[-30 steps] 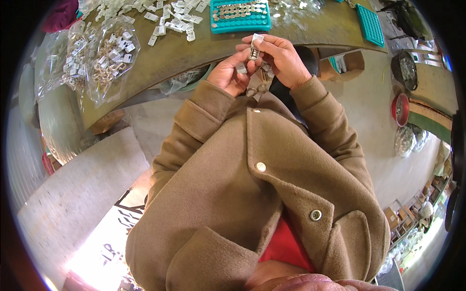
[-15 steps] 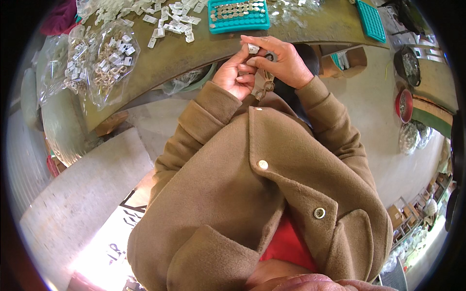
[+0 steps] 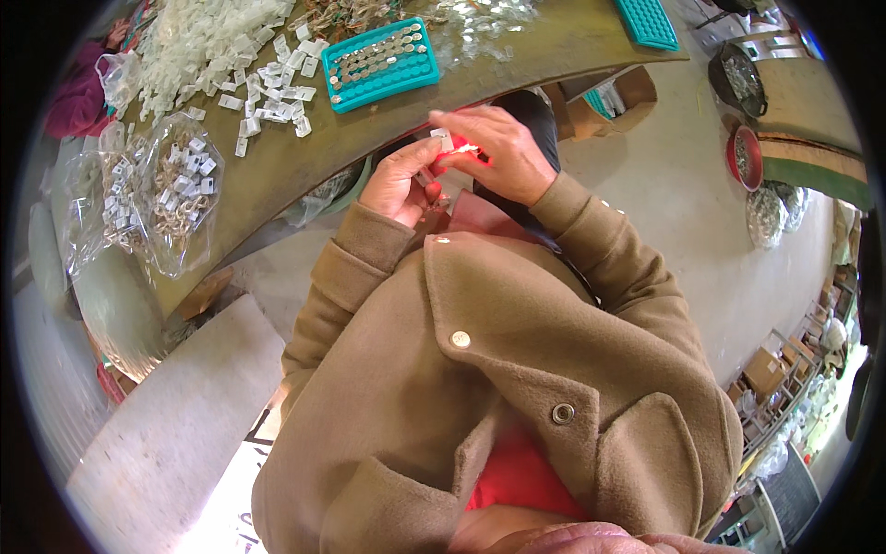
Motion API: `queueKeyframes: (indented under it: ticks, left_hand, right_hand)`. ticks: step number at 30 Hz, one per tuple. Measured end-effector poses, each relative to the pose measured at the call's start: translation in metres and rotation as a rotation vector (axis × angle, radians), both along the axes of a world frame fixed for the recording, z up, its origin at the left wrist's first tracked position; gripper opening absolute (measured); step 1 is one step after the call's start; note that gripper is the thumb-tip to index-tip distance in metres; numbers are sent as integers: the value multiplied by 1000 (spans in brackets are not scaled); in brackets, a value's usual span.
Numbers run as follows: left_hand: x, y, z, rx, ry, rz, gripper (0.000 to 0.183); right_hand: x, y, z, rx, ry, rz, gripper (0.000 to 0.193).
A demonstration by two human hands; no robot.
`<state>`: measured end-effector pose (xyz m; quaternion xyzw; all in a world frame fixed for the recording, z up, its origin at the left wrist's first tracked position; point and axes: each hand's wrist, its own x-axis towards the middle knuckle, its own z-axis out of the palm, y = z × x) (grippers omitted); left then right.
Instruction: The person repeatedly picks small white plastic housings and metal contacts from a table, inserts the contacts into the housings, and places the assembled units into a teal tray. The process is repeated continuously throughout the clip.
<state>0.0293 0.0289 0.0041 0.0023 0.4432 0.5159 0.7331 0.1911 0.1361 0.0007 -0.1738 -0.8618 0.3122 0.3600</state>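
Between my hands, just off the table's near edge, is a small white plastic case (image 3: 443,138). My left hand (image 3: 395,183) pinches it from the left, with the fingers curled in. My right hand (image 3: 506,155) closes round it from the right, the index finger across the top and the thumb below. A bright red light glows at the case between my right thumb and fingers and reddens the skin. Part of the case is hidden by the fingers. Beyond my hands lies a teal tray (image 3: 406,85) holding rows of round silver button cells (image 3: 374,57).
Loose white plastic cases (image 3: 269,100) spread across the table (image 3: 286,175) beside a larger pale heap (image 3: 198,46). Clear bags (image 3: 189,198) of white cases with beige cords lie at left. A second teal tray (image 3: 648,23) sits at the far right end. Below it stands a cardboard box (image 3: 637,100).
A red light now shines between my hands; no glow showed before. The view has shifted, so table and hands sit lower and further left. The cord loop that hung below my hands no longer shows clearly.
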Motion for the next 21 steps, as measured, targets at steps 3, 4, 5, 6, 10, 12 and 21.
queueKeyframes:
  ticks: [3, 4, 5, 6, 10, 12, 21]
  left_hand:
    - [2, 5, 2, 94, 161, 0, 32]
    - [0, 6, 3, 107, 197, -34, 37]
    - [4, 9, 3, 130, 237, 9, 38]
    - [3, 10, 3, 104, 218, 10, 38]
    - [2, 15, 2, 97, 157, 24, 39]
    - [1, 15, 1, 72, 145, 29, 40]
    - [5, 12, -3, 35, 59, 31, 40]
  right_hand:
    - [15, 21, -2, 183, 9, -184, 30]
    - [19, 30, -3, 263, 30, -263, 29]
    - [23, 37, -5, 288, 3, -351, 26]
    - [27, 41, -6, 304, -88, -387, 26]
    - [33, 52, -17, 377, -221, -374, 28]
    - [35, 58, -24, 387, -204, -350, 28]
    - [42, 72, -41, 380, -9, -211, 23]
